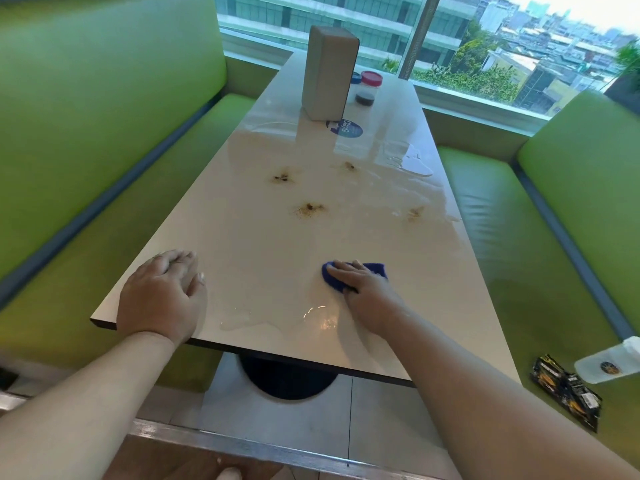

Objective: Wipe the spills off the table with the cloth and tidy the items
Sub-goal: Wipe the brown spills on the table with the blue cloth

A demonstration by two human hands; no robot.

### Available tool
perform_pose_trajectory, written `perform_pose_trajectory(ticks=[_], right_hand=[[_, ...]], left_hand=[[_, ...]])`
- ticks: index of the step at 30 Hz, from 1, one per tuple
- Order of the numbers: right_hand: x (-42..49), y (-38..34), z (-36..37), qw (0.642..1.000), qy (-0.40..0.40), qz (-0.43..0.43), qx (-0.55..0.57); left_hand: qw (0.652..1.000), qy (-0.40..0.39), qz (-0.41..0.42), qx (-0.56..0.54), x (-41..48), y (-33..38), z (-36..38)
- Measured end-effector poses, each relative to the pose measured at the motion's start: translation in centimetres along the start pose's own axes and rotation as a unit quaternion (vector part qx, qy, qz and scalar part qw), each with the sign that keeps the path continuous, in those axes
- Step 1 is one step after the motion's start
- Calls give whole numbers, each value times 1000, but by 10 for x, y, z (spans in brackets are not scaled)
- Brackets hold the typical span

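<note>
While the right hand (367, 289) presses the cloth (375, 270) on the table (263, 244) with straight fingers, the left hand (162, 292) lies open and flat near the left edge. Four brown spills (310, 209) sit further ahead, not yet wiped, and water (414, 164) shines close to the right edge. I think a wide stroke there can push this water over the edge onto the bench (485, 209). A long reach may also knock the box (329, 72) or the jars (367, 88) beside it. Between cloth and spills the surface gives room for sweeping.
</note>
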State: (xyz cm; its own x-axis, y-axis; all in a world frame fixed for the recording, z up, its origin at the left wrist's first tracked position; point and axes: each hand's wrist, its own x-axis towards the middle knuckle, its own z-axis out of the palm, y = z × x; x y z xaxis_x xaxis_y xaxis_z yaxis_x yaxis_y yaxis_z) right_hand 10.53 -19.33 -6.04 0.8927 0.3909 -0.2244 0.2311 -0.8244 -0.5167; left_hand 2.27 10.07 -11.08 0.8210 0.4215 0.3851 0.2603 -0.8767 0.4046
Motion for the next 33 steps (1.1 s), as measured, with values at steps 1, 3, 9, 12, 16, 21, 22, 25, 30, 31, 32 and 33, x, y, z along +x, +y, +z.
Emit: perform_pose_trajectory(ticks=[1,3,9,12,16,21,22,25,30,31,32,33], right_hand=[[-7,2,2,1000,-15,-15,7],[-24,16,0,999,-17,-23,40],[-39,33,-9,994,80,46,65],[-47,22,5,999,43,-8,-12],[-65,40,5,999,38,-22,5],[-48,28,1,998,58,18,-9],[-46,22,3,998,51,15,-21],[-57,17,11,999,11,-36,-29],[-75,44,-1,998,58,-31,22],[-69,47,-5,997,73,-14,20],[-62,45,-7,997,76,1,11],[-55,40,-7,997,70,12,-4]], left_hand=[[1000,0,0,1,0,0,0],[1000,-2,1,2,0,1,0],[1000,-7,-1,2,0,-1,1],[1000,-9,-3,2,0,-2,0],[1000,-8,3,4,-1,1,0],[1000,-14,-4,8,1,0,0],[1000,-16,-4,7,1,0,0],[1000,-15,-1,6,0,0,1],[1000,-10,3,13,1,2,1],[1000,-11,1,13,1,2,0],[1000,-12,0,12,1,2,0],[1000,-11,-1,12,0,1,0]])
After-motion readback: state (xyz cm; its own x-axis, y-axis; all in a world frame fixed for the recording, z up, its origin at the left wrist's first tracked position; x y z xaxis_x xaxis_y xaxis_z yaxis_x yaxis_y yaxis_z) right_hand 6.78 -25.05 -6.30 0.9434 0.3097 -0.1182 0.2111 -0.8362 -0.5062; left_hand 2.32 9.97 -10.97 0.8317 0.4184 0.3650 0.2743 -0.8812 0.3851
